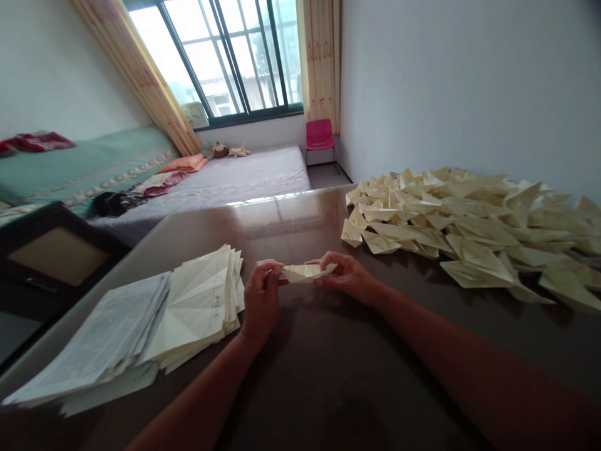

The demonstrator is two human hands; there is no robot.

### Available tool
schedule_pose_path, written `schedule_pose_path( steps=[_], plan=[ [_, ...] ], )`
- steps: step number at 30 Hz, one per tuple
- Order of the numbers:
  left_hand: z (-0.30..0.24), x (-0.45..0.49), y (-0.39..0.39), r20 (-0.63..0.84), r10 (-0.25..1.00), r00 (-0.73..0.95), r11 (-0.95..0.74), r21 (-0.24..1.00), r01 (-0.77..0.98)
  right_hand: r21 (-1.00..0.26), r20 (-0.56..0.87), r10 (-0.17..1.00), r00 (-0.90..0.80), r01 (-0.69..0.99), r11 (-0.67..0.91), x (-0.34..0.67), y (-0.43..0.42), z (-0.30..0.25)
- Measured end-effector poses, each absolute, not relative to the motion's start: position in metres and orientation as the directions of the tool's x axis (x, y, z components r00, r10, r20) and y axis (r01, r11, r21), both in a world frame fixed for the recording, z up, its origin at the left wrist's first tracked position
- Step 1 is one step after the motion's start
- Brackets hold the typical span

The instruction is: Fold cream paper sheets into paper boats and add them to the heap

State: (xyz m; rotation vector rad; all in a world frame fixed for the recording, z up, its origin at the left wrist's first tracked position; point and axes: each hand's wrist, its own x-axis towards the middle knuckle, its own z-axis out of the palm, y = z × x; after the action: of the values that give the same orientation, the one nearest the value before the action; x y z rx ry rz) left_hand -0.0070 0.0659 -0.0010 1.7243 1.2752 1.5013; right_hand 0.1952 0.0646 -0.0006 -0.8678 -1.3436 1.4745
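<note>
Between my two hands is a small cream folded paper boat (304, 273), held just above the dark glossy table (300, 351). My left hand (263, 289) pinches its left end between thumb and fingers. On the other end, my right hand (344, 275) is closed with thumb and fingertips around the pointed tip. To the left of my left hand lies a stack of creased cream paper sheets (195, 300), the top one marked with diagonal fold lines. A large heap of folded paper boats (451, 219) covers the table's right side.
Greyish printed sheets (107, 332) lie at the table's left, partly under the cream stack. Beyond the table are a bed (263, 169), a pink chair (320, 134) and a window. A dark cabinet (56, 263) stands at the left; a white wall borders the right.
</note>
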Motion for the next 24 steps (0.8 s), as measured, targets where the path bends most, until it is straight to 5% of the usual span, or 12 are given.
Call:
schedule_pose_path(
  steps=[7, 12, 17, 24],
  plan=[
    [-0.002, -0.006, 0.067, 0.453, 0.89, -0.058, -0.43, 0.874, 0.225, -0.985, 0.165, 0.973, -0.159, -0.078, 0.155, 0.198, 0.074, -0.014],
    [-0.004, -0.003, 0.068, 0.329, 0.938, 0.11, -0.335, 0.941, 0.048, -0.974, 0.22, 0.972, -0.084, 0.035, 0.223, 0.199, 0.076, -0.015],
    [-0.004, 0.001, 0.068, 0.116, 0.975, 0.19, -0.137, 0.985, 0.102, -0.966, 0.216, 0.968, -0.124, 0.114, 0.23, 0.195, 0.069, -0.006],
    [-0.005, 0.001, 0.066, 0.066, 0.981, 0.183, -0.077, 0.996, 0.053, -0.991, 0.12, 0.954, -0.274, 0.023, 0.131, 0.193, 0.065, -0.006]
  ],
)
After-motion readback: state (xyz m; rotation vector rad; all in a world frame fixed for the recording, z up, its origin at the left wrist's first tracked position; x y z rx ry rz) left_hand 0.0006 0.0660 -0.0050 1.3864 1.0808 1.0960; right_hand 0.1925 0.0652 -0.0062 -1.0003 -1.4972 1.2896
